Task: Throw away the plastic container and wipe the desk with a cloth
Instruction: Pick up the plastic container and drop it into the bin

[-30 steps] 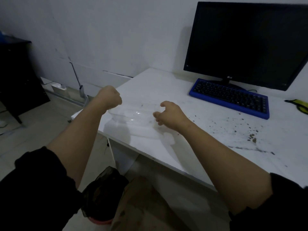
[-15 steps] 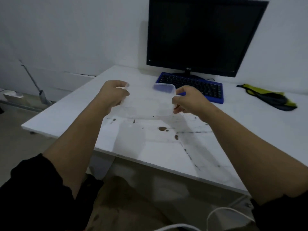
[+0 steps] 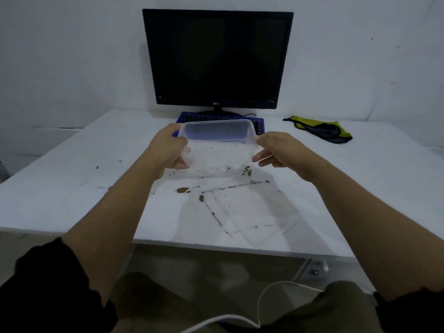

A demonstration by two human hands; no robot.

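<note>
The clear plastic container (image 3: 216, 143) is held up off the desk, tilted so its open mouth faces the camera, gripped at both short ends. The left hand (image 3: 168, 150) is closed on the left end, thumb on the near side of the rim and fingers curled round the wall behind; the right hand (image 3: 281, 150) pinches the right end, thumb on top at the corner and fingers beneath. Directly below the grip, the white desk (image 3: 72, 188) is dirty: brown blobs and dark specks (image 3: 247, 170) lie just under the right hand, another brown smear (image 3: 183, 190) sits below the left hand, and thin dark lines trace a rough rectangle on the surface toward the near edge, with a wet-looking sheen inside it. A few scattered specks reach out to the left of the grip. Just behind the container, partly hidden by it, is a blue keyboard (image 3: 260, 124), and behind that stands a black monitor (image 3: 217, 60) with a dark screen, its foot on the desk at the back. To the right of the grip and well apart from it, a yellow and grey cloth (image 3: 322, 129) lies crumpled on the desk near the wall. The wall (image 3: 72, 56) behind is plain white with a few small marks. Nearer than the grip, below the desk's front edge, a white cable (image 3: 260, 306) loops across the person's lap, and black sleeves (image 3: 48, 284) cover both upper arms.
</note>
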